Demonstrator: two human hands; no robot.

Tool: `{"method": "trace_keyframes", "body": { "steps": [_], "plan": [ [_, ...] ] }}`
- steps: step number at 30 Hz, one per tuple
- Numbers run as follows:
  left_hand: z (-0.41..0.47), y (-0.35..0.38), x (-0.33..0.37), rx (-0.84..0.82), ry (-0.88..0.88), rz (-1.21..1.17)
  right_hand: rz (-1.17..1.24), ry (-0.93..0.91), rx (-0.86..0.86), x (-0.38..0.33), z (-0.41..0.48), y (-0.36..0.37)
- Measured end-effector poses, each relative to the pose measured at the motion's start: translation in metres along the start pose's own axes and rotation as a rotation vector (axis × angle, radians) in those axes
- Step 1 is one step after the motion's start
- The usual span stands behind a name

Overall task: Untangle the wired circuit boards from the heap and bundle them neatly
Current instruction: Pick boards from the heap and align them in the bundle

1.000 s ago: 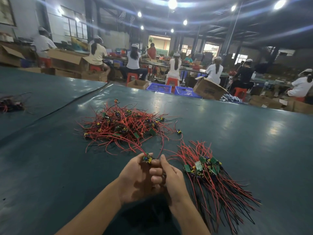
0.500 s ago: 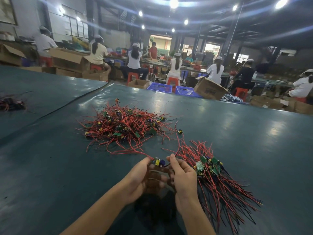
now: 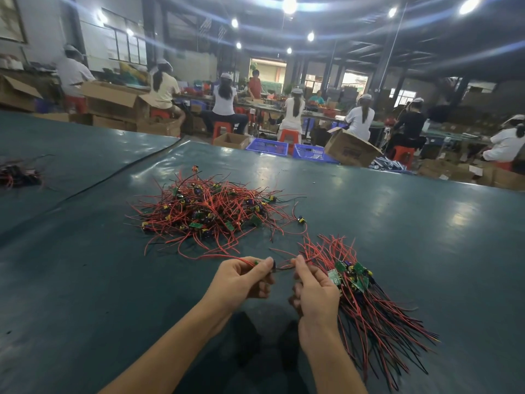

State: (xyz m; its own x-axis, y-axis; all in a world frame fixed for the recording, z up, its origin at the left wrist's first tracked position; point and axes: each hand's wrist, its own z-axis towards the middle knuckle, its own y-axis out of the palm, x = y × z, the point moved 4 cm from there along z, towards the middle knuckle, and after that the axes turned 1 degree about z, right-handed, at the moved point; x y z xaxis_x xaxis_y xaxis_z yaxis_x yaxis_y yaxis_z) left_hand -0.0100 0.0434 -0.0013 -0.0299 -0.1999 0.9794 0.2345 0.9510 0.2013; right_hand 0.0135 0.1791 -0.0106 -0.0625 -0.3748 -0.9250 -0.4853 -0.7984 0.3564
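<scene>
The hands had drawn apart since a second before, when they were closed together over one board. The left hand (image 3: 241,280) pinched a small circuit board (image 3: 257,263) between thumb and fingertips. The right hand (image 3: 315,291) pinched that board's wires (image 3: 284,267) just beside it, so they ran taut between the two grips, above the table (image 3: 85,280).

The tangled heap (image 3: 207,211) lay beyond the hands, towards the left. The sorted bundle (image 3: 358,280) lay just beside the right hand, its boards gathered and its leads fanned towards the near right.

Past the table's far edge stood a blue basket (image 3: 267,145) and a second basket (image 3: 311,153), their contents too blurred to tell. A tilted cardboard box (image 3: 350,150) stood to the right of them with a flap open, its inside hidden.

A dark seam (image 3: 127,169) crossed the tabletop at far left, and a smaller tangle (image 3: 20,174) lay beyond it. Bare tabletop stretched left of the hands and right of the heap, out to the far edge.
</scene>
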Motion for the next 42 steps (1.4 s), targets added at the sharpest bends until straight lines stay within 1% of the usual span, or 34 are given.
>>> {"method": "trace_keyframes", "body": {
  "steps": [5, 9, 10, 12, 15, 17, 18, 21, 26, 28, 30, 33, 36, 39, 40, 42],
  "plan": [
    [0.003, -0.006, 0.007, 0.039, 0.078, -0.029, 0.272, 0.035, 0.138, -0.011, 0.012, -0.016],
    [0.001, -0.006, 0.009, 0.039, 0.1, -0.031, 0.347, -0.018, 0.18, -0.016, 0.013, -0.022],
    [0.001, -0.006, 0.01, 0.043, 0.104, -0.038, 0.329, -0.029, 0.179, -0.015, 0.012, -0.021],
    [0.002, -0.008, 0.01, 0.054, 0.106, -0.072, 0.218, -0.041, 0.134, -0.011, 0.008, -0.016],
    [0.003, -0.009, 0.01, 0.046, 0.102, -0.097, 0.0, -0.038, -0.035, 0.002, -0.005, 0.003],
    [0.002, -0.007, 0.008, 0.002, 0.095, -0.043, -0.069, -0.034, -0.152, 0.01, -0.016, 0.019],
    [0.002, -0.006, 0.007, -0.022, 0.09, -0.014, -0.087, -0.041, -0.163, 0.012, -0.019, 0.022],
    [0.002, -0.005, 0.004, -0.054, 0.079, 0.025, -0.051, -0.051, -0.112, 0.01, -0.016, 0.019],
    [0.004, -0.008, 0.007, -0.027, 0.071, -0.029, 0.101, -0.075, 0.088, -0.01, 0.003, -0.009],
    [0.005, -0.011, 0.009, -0.007, 0.08, -0.037, 0.161, -0.1, 0.12, -0.016, 0.008, -0.017],
    [0.005, -0.011, 0.011, 0.002, 0.089, -0.029, 0.154, -0.144, 0.114, -0.019, 0.009, -0.019],
    [0.005, -0.01, 0.011, 0.006, 0.086, -0.053, 0.125, -0.17, 0.041, -0.015, 0.003, -0.012],
    [0.004, -0.007, 0.01, -0.027, 0.076, -0.045, -0.039, -0.184, -0.155, -0.004, -0.009, 0.006],
    [0.003, 0.0, 0.008, -0.134, 0.123, 0.061, -0.17, -0.229, -0.352, 0.005, -0.023, 0.026],
    [0.002, 0.001, 0.008, -0.155, 0.15, 0.114, -0.201, -0.253, -0.38, 0.006, -0.026, 0.028],
    [0.002, -0.001, 0.007, -0.126, 0.211, 0.274, -0.277, -0.318, -0.388, 0.006, -0.027, 0.026]
  ]
}}
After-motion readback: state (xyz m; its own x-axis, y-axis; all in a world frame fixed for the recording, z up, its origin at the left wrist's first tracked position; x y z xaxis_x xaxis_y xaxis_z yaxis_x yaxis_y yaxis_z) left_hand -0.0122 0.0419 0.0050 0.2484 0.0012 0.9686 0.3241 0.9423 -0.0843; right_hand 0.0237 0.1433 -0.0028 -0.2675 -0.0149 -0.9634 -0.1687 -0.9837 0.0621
